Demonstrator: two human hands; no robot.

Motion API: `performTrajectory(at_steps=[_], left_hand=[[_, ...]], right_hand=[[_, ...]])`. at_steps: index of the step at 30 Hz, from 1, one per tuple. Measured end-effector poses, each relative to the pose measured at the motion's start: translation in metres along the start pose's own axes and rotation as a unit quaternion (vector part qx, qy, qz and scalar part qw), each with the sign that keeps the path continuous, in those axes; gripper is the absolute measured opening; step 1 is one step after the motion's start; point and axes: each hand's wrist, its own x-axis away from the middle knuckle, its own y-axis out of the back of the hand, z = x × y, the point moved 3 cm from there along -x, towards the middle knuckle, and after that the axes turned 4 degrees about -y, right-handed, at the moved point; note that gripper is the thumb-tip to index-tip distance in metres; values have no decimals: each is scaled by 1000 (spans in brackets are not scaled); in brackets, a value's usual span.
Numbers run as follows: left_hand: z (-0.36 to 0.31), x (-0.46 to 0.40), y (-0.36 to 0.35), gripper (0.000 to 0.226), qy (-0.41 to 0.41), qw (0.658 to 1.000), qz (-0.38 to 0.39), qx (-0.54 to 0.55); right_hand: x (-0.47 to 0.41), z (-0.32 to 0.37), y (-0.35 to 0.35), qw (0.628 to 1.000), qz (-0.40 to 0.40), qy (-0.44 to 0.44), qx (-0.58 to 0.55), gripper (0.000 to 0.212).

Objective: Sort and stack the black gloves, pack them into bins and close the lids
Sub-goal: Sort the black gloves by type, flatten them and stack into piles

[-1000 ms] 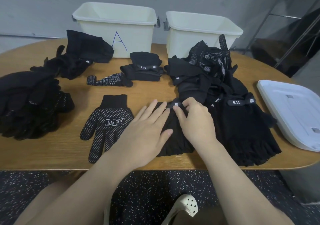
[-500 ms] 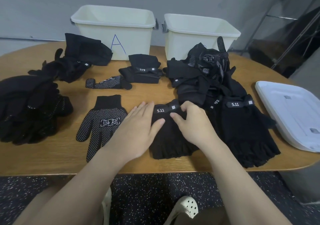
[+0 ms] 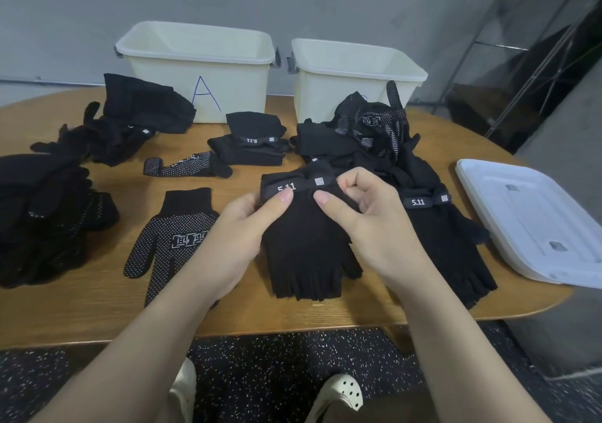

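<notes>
A black fingerless 5.11 glove [image 3: 306,253] is lifted off the wooden table [image 3: 81,305] at the centre front. My left hand [image 3: 234,237] grips its left side, thumb on the cuff strap. My right hand [image 3: 368,224] pinches the right end of the cuff. A dotted black glove [image 3: 176,240] lies flat just left of my hands. Another 5.11 fingerless glove [image 3: 452,250] lies to the right. A mixed heap of gloves [image 3: 368,139] sits behind it. Two open cream bins stand at the back: bin A [image 3: 195,67] and a second bin [image 3: 355,77].
A white lid [image 3: 534,224] lies on the table's right end. Folded 5.11 gloves [image 3: 250,146] and a dotted glove [image 3: 182,168] sit mid-table. Dark glove piles are at the far left [image 3: 45,220] and back left [image 3: 130,123]. My feet show below the table edge.
Both hands went from pressing flat on the fingerless glove to gripping its cuff and lifting it off the table, its 5.11 strap now facing up.
</notes>
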Motion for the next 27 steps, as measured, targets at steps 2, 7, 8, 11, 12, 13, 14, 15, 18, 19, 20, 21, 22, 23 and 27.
performTrajectory(at_steps=[2,7,8,11,12,13,14,15,18,19,20,21,22,23,27], left_hand=[[-1,6,-11,40,-19,1000,0,9],[-7,8,-45,36,-57,998,18,34],[-10,6,-54,34,-62,997,31,41],[-14,-4,-82,23,-74,995,53,31],[-12,-8,-90,20,-75,996,51,18],[-10,-12,-99,17,-74,996,49,5],[-6,-16,-107,16,-70,996,48,-10],[-3,-18,-114,17,-66,996,49,-28],[5,-24,-130,27,-70,992,46,-97],[6,-25,-133,34,-73,990,38,-113],[7,-27,-136,45,-77,989,31,-123],[7,-29,-138,54,-79,988,30,-130],[8,-30,-140,59,-77,987,32,-136],[9,-32,-142,60,-70,987,35,-139],[19,-39,-143,54,-42,981,44,-185]], right_hand=[[7,9,8,1000,-20,0,-18,34],[21,30,41,997,-51,-15,-60,22],[24,32,51,995,-55,-24,-79,21],[36,30,83,988,-79,-58,-116,36],[38,28,94,989,-87,-68,-102,42],[40,24,105,989,-96,-77,-85,44],[41,20,115,988,-109,-85,-71,40],[41,16,124,986,-125,-88,-60,32],[40,5,144,983,-159,-85,-40,11],[39,1,148,982,-164,-88,-43,9],[39,-4,151,980,-168,-95,-52,10],[38,-9,155,977,-172,-106,-61,11],[37,-14,157,975,-173,-118,-69,12],[35,-20,160,974,-171,-128,-73,11],[27,-34,166,976,-159,-134,-60,6]])
